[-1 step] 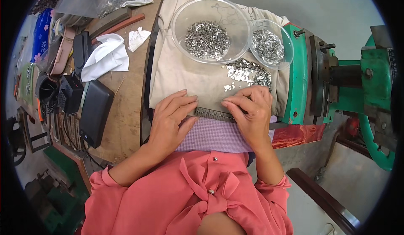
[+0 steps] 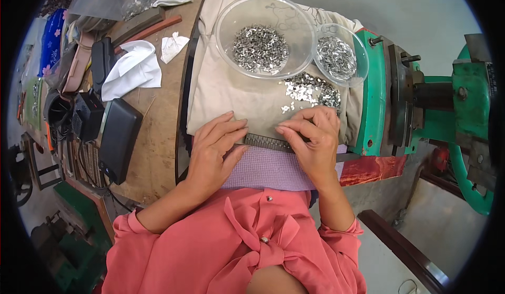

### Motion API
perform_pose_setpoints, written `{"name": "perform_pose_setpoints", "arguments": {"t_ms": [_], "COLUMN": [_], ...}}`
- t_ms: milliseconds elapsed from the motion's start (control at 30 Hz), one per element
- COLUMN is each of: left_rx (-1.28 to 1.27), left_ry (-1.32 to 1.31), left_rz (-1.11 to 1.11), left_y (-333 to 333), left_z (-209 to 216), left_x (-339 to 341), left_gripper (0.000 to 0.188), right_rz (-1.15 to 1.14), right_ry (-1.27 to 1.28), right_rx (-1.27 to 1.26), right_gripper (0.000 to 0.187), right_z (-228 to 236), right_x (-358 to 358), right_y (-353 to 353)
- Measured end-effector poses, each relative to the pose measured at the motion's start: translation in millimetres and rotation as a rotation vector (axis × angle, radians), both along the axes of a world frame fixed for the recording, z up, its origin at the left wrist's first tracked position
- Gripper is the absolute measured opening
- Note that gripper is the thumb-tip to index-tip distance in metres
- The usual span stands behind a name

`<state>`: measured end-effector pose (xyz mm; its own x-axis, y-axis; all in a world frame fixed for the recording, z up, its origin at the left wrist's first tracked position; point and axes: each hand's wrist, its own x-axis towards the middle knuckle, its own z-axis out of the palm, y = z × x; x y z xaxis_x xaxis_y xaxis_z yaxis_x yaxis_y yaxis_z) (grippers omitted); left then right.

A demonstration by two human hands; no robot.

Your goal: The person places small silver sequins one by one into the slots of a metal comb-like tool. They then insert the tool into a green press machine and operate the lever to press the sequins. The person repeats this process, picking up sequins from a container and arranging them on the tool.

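A dark metal strip (image 2: pixel 267 142) with a row of small slots or teeth lies in front of me, along the far edge of a purple checked cloth (image 2: pixel 268 165). My left hand (image 2: pixel 210 149) holds the strip's left end between thumb and fingers. Over its right end is my right hand (image 2: pixel 317 138), with thumb and forefinger pinched together; whatever sits between those fingertips is too small to name. Just beyond the right hand, a loose heap of small shiny metal pieces (image 2: pixel 305 91) is spread on the beige cloth (image 2: pixel 221 91).
Behind the heap stand a large clear plastic tub (image 2: pixel 223 57) and a smaller clear bowl (image 2: pixel 361 65), both holding small metal parts. A green machine (image 2: pixel 368 110) borders the cloth on the right. On the wooden table (image 2: pixel 158 152) at left lie a black case (image 2: pixel 121 141) and white tissue (image 2: pixel 137 70).
My right fingertips have shifted very slightly to the left along the strip. The left hand keeps its place.
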<state>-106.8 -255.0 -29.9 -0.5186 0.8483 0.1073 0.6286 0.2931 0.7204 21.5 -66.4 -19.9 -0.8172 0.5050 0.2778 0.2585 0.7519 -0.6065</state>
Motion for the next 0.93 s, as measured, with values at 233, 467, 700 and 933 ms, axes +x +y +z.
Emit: {"name": "perform_pose_setpoints", "arguments": {"t_ms": [233,467,700,933], "left_rx": [0.040,0.049,0.034,0.049], "left_ry": [-0.050,-0.035,-0.040,-0.070], "left_rz": [0.034,0.034,0.026,0.035], "left_y": [1.5,1.8,0.8,0.4], "left_z": [-2.9,-2.8,-4.2,-4.3], "left_x": [-0.1,-1.0,-1.9,-2.9], "left_gripper": [0.026,0.024,0.025,0.023], "right_rz": [0.078,0.088,0.088,0.072], "right_ry": [-0.100,-0.201,-0.232,-0.298], "right_rx": [-0.285,-0.231,-0.169,-0.158], "right_gripper": [0.011,0.014,0.015,0.017], "right_z": [-2.7,-0.9,1.7,3.6], "right_x": [-19.4,-24.5,-26.6,-23.5], "right_y": [-18.6,-20.2,-22.6,-20.7]}}
